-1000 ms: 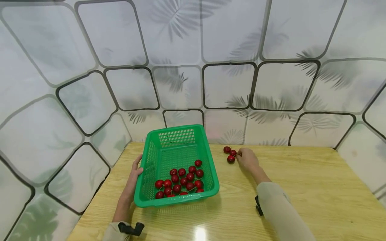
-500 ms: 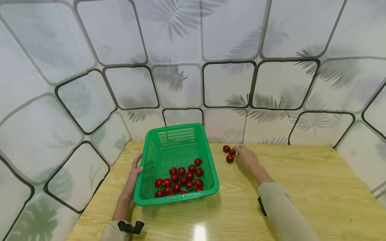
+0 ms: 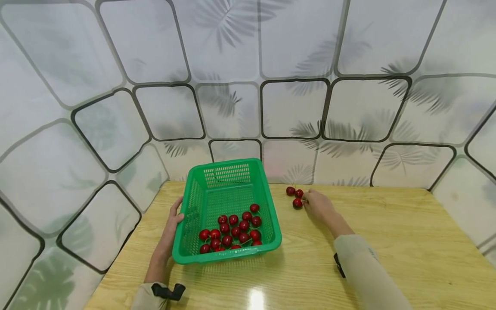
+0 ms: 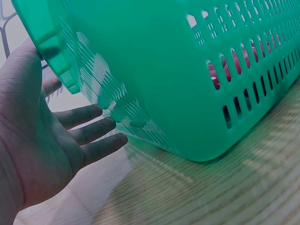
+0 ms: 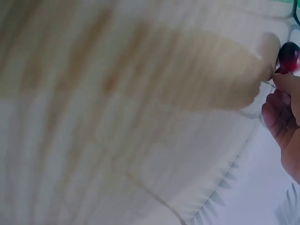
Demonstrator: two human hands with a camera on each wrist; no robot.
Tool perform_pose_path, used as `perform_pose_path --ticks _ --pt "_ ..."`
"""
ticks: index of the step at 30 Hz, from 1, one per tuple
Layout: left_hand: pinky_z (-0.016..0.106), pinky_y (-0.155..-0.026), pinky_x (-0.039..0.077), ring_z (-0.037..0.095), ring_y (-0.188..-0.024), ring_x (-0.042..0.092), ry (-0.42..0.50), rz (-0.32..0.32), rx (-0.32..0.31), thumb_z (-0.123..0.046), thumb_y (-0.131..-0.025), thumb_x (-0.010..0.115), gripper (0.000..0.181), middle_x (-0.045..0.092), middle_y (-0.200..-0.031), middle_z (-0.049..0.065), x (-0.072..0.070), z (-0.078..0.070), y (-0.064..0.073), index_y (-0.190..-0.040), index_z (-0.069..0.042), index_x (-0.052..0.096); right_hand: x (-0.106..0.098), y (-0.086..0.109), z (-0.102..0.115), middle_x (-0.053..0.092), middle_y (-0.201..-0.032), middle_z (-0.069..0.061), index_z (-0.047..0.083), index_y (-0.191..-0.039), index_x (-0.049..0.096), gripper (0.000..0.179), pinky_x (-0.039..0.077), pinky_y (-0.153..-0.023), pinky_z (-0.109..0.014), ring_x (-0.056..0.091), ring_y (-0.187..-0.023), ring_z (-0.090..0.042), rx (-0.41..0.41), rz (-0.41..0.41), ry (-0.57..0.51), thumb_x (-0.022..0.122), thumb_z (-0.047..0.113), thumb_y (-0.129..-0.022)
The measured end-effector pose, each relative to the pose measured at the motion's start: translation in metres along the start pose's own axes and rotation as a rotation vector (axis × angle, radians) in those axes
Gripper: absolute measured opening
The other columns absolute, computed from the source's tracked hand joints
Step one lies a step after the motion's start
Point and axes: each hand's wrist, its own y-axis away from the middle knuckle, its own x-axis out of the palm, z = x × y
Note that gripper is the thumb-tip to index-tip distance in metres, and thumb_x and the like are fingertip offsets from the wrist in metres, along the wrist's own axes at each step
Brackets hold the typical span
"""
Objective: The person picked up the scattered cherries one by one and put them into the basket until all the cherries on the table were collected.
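Note:
My right hand (image 3: 318,206) is at the far part of the table, its thumb and fingertip pinching the stem of a dark red cherry (image 3: 297,203). In the right wrist view that cherry (image 5: 289,56) shows just beyond the fingertips. Two more cherries (image 3: 290,191) lie close behind it on the wood. My left hand (image 3: 170,226) is at the left side of a green plastic basket (image 3: 228,258), thumb at the rim. Its other fingers (image 4: 101,145) extend nearly straight toward the slotted wall in the left wrist view. Several cherries (image 3: 235,232) lie inside the basket's near half.
The light wooden table (image 3: 387,241) reaches to the right of the basket. A patterned cloth wall (image 3: 294,112) stands right behind the table and along its left side. Black straps (image 3: 168,292) sit on both wrists over beige sleeves.
The pinched cherry has shifted slightly to the right along with my right fingertips, opening a small gap from the other two. The left hand and basket stay in place.

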Motion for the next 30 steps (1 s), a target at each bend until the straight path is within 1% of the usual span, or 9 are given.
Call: perform_pose_path --ticks 5,9,11,14,18,22,26,30 --pt "0.026 -0.086 0.048 0.013 -0.114 0.049 0.003 -0.002 -0.009 -0.027 -0.107 0.028 0.060 0.014 -0.157 0.015 0.001 -0.001 0.001 -0.160 -0.016 0.003 -0.004 0.000 -0.008 0.061 -0.083 -0.007 0.004 -0.085 0.070 0.013 0.049 -0.069 -0.041 0.057 -0.076 -0.022 0.024 0.014 -0.029 0.060 0.003 -0.093" --pt "0.026 -0.086 0.048 0.014 -0.115 0.049 0.004 0.002 -0.003 -0.027 -0.107 0.027 0.060 0.014 -0.157 0.015 0.001 -0.001 0.001 -0.160 -0.015 0.003 -0.008 0.002 -0.010 0.062 -0.083 -0.007 0.004 -0.088 0.071 0.013 0.050 -0.071 -0.042 0.059 -0.077 -0.023 0.019 0.017 -0.038 0.060 0.005 -0.094" --pt "0.026 -0.086 0.048 0.014 -0.115 0.049 0.008 0.004 0.000 -0.026 -0.107 0.027 0.060 0.015 -0.156 0.016 0.001 -0.002 0.001 -0.160 -0.015 0.003 -0.011 0.003 -0.009 0.065 -0.084 -0.008 0.002 -0.090 0.071 0.012 0.051 -0.072 -0.042 0.061 -0.078 -0.024 0.001 0.000 -0.054 0.060 0.005 -0.095" --pt "0.026 -0.086 0.048 0.014 -0.115 0.049 0.007 0.007 0.005 -0.026 -0.108 0.027 0.059 0.016 -0.156 0.016 0.001 -0.002 0.001 -0.160 -0.014 0.003 -0.016 0.004 -0.005 0.069 -0.085 -0.011 -0.001 -0.092 0.072 0.012 0.053 -0.072 -0.043 0.065 -0.078 -0.026 -0.032 -0.049 -0.094 0.062 0.005 -0.094" --pt "0.026 -0.086 0.048 0.014 -0.116 0.049 0.003 0.004 0.006 -0.027 -0.108 0.027 0.059 0.015 -0.156 0.015 0.001 -0.004 0.001 -0.160 -0.013 0.003 -0.023 0.006 0.005 0.071 -0.088 -0.011 -0.001 -0.094 0.073 0.011 0.054 -0.070 -0.040 0.066 -0.078 -0.025 -0.066 -0.112 -0.165 0.064 0.005 -0.095" --pt "0.025 -0.087 0.047 0.014 -0.116 0.047 -0.002 -0.001 -0.004 -0.026 -0.108 0.027 0.058 0.014 -0.157 0.013 0.002 -0.005 0.000 -0.160 -0.016 0.003 -0.031 0.008 0.017 0.072 -0.089 -0.010 0.001 -0.096 0.074 0.012 0.053 -0.067 -0.038 0.066 -0.078 -0.022 -0.085 -0.165 -0.230 0.065 0.008 -0.095" --pt "0.024 -0.087 0.047 0.015 -0.117 0.045 -0.010 -0.003 -0.015 -0.025 -0.108 0.026 0.058 0.013 -0.157 0.013 0.002 -0.005 -0.001 -0.161 -0.018 0.004 -0.040 0.012 0.035 0.072 -0.086 -0.008 0.003 -0.097 0.074 0.010 0.050 -0.062 -0.034 0.064 -0.071 -0.018 -0.115 -0.235 -0.291 0.067 0.009 -0.094" --pt "0.025 -0.087 0.047 0.015 -0.116 0.046 -0.005 0.000 -0.025 -0.026 -0.108 0.025 0.058 0.015 -0.156 0.014 0.001 -0.004 -0.001 -0.161 -0.019 0.003 -0.047 0.015 0.056 0.072 -0.083 -0.008 0.002 -0.095 0.073 0.007 0.048 -0.060 -0.031 0.060 -0.066 -0.013 -0.179 -0.299 -0.359 0.068 0.006 -0.093"
